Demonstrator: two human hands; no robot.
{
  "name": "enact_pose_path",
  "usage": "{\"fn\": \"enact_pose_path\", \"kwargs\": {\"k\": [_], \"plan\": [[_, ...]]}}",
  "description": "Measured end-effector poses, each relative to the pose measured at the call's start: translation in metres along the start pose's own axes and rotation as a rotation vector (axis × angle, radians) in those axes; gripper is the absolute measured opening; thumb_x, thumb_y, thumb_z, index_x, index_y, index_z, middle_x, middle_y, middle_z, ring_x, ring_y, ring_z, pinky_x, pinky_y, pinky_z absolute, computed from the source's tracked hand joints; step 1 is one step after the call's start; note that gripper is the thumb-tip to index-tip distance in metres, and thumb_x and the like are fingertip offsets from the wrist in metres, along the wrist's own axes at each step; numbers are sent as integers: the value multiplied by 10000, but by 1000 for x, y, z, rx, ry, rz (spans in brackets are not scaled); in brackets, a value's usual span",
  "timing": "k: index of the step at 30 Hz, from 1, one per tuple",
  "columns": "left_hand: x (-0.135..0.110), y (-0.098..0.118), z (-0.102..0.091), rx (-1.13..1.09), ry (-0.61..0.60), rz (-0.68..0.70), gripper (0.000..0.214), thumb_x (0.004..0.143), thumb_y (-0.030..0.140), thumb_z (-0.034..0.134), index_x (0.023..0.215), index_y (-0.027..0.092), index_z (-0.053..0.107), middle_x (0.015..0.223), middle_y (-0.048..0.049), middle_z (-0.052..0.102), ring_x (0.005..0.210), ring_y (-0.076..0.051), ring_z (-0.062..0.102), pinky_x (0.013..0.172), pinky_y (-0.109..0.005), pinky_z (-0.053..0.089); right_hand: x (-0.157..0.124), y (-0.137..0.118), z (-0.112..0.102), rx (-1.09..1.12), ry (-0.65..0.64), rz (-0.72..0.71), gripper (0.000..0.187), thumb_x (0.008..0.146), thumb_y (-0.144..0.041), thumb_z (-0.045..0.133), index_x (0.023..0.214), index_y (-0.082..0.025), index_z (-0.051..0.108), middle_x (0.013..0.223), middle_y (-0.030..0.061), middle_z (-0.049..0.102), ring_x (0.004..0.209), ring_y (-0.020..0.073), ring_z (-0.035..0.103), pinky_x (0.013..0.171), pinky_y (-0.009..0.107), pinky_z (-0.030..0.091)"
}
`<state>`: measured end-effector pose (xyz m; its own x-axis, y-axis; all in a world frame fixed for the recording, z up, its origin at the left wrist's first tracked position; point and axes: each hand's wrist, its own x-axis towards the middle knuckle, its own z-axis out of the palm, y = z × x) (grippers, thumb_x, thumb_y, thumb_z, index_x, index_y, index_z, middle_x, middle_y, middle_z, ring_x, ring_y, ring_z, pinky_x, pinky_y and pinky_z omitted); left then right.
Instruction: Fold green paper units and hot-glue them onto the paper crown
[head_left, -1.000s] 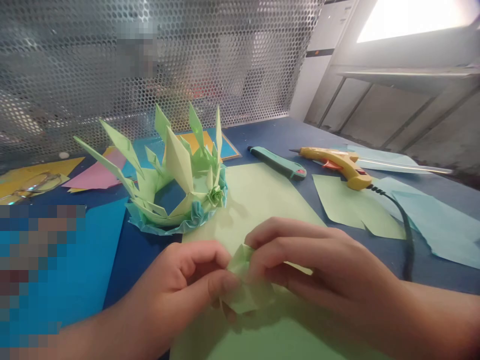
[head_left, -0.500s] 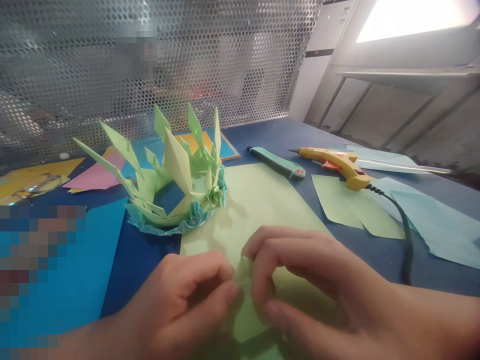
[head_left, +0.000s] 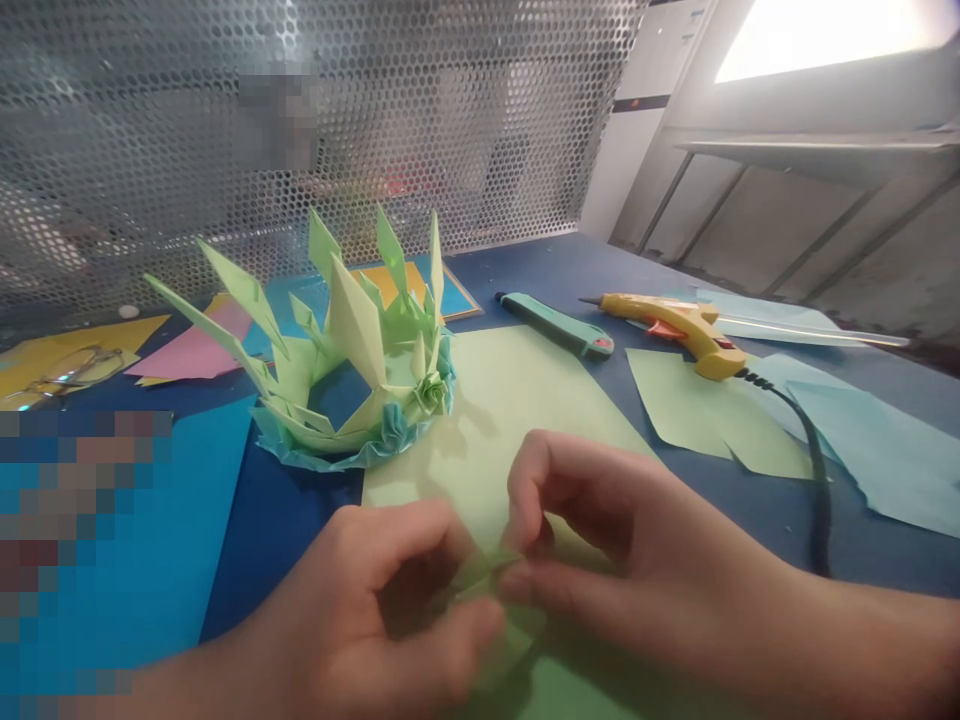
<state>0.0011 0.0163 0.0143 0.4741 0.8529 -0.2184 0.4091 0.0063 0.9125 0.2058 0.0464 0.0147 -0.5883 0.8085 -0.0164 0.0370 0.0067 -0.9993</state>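
Observation:
A small folded piece of green paper (head_left: 491, 572) sits between my two hands, low in front of me. My right hand (head_left: 630, 530) pinches its edge between thumb and fingertips. The fingers of my left hand (head_left: 375, 590) curl around its other side, the thumb blurred; that hand grips the piece too. Beneath both hands lies a large light-green sheet (head_left: 540, 385). Beyond the left hand stands a green paper crown (head_left: 352, 320) with tall pointed spikes, a green paper flower (head_left: 430, 393) and a blue crumpled-paper base.
A yellow glue gun (head_left: 694, 330), its black cord (head_left: 816, 470) running toward me, lies on the right. Beside it are a teal utility knife (head_left: 559, 325), green paper (head_left: 712, 415) and pale-blue paper (head_left: 885, 450). Left are blue paper (head_left: 217, 520), pink paper (head_left: 199, 345) and glasses (head_left: 71, 378).
My right hand has turned, its fingertips now pinching the piece's edge with the index finger raised. The green piece has tipped flatter. My left thumb has shifted slightly right and down.

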Motion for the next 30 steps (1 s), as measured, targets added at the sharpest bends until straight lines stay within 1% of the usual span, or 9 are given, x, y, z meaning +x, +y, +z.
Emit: {"fn": "enact_pose_path", "kwargs": {"k": [4, 7, 9, 13, 15, 18, 22, 26, 30], "plan": [[3, -10, 0, 22, 25, 65, 324, 931, 483, 583, 769, 205, 628, 659, 45, 460, 623, -142, 409, 539, -260, 309, 0, 1, -1, -63, 29, -57, 185, 799, -91, 725, 792, -201, 577, 740, -62, 599, 669, 75, 549, 595, 168, 454], [7, -14, 0, -133, 84, 34, 357, 922, 530, 620, 766, 209, 643, 721, 23, 545, 677, -155, 487, 578, -248, 377, 1, 1, -3, -142, 99, -180, 128, 835, -147, 739, 838, -205, 625, 781, -47, 631, 715, 89, 572, 649, 187, 489], [9, -14, 0, -274, 127, 8, 329, 886, 524, 694, 772, 218, 656, 739, 24, 590, 691, -151, 528, 594, -227, 420, 0, 3, -5, -240, 105, -301, 147, 810, -130, 790, 840, -206, 667, 889, -23, 647, 825, 102, 617, 760, 203, 520], [7, -13, 2, -501, 216, 2, 208, 850, 397, 792, 808, 244, 658, 691, 64, 622, 651, -102, 545, 585, -146, 456, -4, 10, -2, -310, -24, -382, 187, 799, -35, 805, 885, -192, 753, 1173, 17, 553, 862, 83, 681, 884, 230, 562], [6, -13, 3, -530, 255, 20, 132, 859, 311, 792, 884, 269, 669, 730, 74, 661, 697, -92, 587, 617, -116, 472, -6, 13, 0, -321, -31, -383, 225, 807, -4, 783, 928, -192, 762, 1212, 26, 529, 820, 73, 679, 857, 236, 589], [6, -14, 3, -522, 231, 44, 191, 888, 230, 751, 1045, 320, 690, 861, 66, 729, 831, -97, 651, 707, -111, 505, -8, 13, 3, -399, -10, -417, 214, 835, -19, 760, 948, -200, 769, 1200, 37, 539, 825, 84, 664, 841, 246, 606], [9, -16, 1, -597, 224, 66, 124, 889, 225, 758, 914, 296, 659, 816, 84, 696, 739, -81, 626, 661, -114, 518, -8, 9, 1, -559, 36, -504, 200, 872, -30, 690, 943, -197, 774, 1167, 53, 534, 911, 108, 649, 879, 232, 594], [8, -13, 0, -673, 278, 58, 195, 878, 196, 760, 807, 255, 589, 765, 96, 637, 682, -71, 584, 606, -105, 503, -8, 8, -4, -673, 83, -564, 191, 855, -39, 706, 947, -198, 762, 1200, 55, 509, 1035, 113, 615, 973, 183, 536], [7, -9, -2, -604, 307, 44, 125, 888, 208, 744, 825, 281, 664, 737, 99, 649, 662, -64, 580, 604, -94, 490, -7, 10, -6, -718, 83, -584, 162, 856, -111, 770, 969, -225, 746, 1217, 40, 489, 1061, 109, 587, 991, 166, 514]]}}
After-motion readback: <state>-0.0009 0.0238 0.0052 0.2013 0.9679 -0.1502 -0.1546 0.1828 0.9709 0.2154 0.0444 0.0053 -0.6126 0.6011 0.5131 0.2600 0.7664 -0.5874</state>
